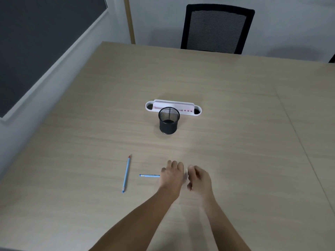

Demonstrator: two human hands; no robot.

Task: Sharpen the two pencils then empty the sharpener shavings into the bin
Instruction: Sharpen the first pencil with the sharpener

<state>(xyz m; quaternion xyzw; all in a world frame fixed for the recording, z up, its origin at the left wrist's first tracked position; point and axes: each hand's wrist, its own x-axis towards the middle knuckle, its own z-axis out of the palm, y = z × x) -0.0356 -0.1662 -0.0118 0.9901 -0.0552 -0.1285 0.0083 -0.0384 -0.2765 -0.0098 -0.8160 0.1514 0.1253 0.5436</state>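
My left hand point(171, 175) is closed around a blue pencil point(149, 175) whose eraser end sticks out to the left. My right hand point(199, 180) is blurred and holds a small pale sharpener point(186, 175) against the left hand; the pencil's tip is hidden between the hands. A second blue pencil point(126, 173) lies on the wooden table point(235, 142) to the left, its red end pointing away from me. A black mesh cup point(169, 120), the bin, stands upright further back at the table's middle.
A white and pink desk organiser point(192, 109) lies just behind the mesh cup. A black office chair point(215, 28) stands at the table's far edge. A wall with a dark panel runs along the left.
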